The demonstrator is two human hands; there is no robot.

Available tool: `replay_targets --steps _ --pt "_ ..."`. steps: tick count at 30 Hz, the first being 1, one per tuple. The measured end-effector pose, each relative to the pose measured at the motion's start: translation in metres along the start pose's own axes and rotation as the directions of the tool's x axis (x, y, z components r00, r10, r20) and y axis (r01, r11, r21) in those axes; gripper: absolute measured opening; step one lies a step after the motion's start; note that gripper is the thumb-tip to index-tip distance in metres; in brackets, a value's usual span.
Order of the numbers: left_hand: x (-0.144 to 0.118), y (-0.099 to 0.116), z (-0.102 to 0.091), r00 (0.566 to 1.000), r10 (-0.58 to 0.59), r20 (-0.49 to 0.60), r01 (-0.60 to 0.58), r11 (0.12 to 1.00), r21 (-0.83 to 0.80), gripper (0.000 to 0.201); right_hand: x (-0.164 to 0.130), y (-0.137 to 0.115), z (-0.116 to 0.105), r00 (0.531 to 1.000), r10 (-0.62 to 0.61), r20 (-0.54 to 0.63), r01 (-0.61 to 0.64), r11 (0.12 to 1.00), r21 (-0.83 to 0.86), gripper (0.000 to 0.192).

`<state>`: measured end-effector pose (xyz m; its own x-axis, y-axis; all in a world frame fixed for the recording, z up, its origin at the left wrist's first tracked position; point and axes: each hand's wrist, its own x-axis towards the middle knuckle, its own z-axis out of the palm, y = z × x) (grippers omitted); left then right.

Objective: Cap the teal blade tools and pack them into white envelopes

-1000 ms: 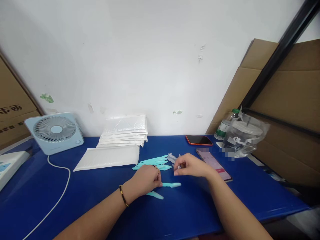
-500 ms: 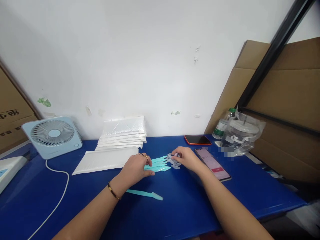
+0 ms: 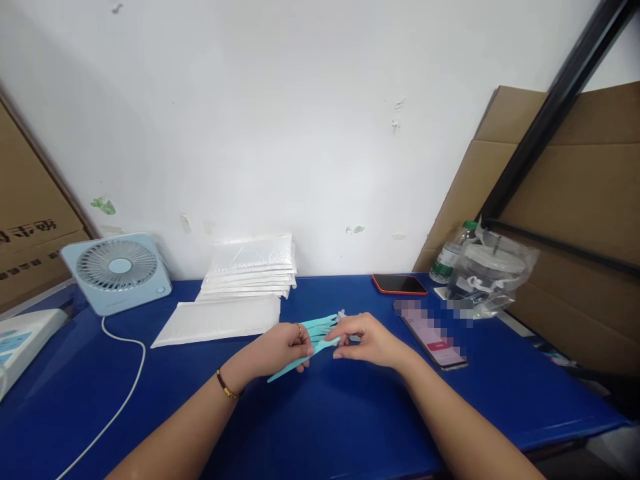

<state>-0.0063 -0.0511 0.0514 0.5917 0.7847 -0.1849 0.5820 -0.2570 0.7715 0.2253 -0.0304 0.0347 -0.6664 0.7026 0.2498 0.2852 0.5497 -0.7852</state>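
Pinching slim, seemingly plastic teal stick (image 3: pixel 295 365), both hands (image 3: pixel 280 348).

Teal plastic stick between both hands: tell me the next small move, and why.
Probably bring the long teal plastic stick up level and fit the small piece at its far tip. The left hand grips it mid-length, tilted, its lower end near the blue table, and the right hand pinches at its tip. More teal sticks lie just behind.

Bright, even light, soft shadows; wide-angle bend at edges, sharp.
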Motion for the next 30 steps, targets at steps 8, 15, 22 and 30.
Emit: replay_targets --steps 8,15,22,30 --pt "0.003 -0.009 -0.01 1.0 -0.018 -0.004 0.017 0.969 -0.246 0.028 -0.005 0.011 -0.021 0.959 0.072 -0.275 -0.048 0.994 0.096 0.026" --pt "0.013 -0.017 -0.003 0.929 0.103 -0.355 -0.117 0.993 -0.018 0.015 0.0 0.018 -0.018 0.936 0.247 -0.251 -0.143 0.918 0.369 0.032" --pt "0.011 -0.013 -0.003 0.889 0.118 -0.442 -0.051 0.986 0.159 0.007 0.002 0.022 -0.01 0.947 0.239 -0.214 -0.126 0.89 0.438 0.028" --pt "0.011 -0.011 -0.002 0.897 0.108 -0.428 -0.031 0.983 0.182 0.006 0.003 0.017 -0.005 0.962 0.205 -0.182 -0.12 0.912 0.392 0.024"
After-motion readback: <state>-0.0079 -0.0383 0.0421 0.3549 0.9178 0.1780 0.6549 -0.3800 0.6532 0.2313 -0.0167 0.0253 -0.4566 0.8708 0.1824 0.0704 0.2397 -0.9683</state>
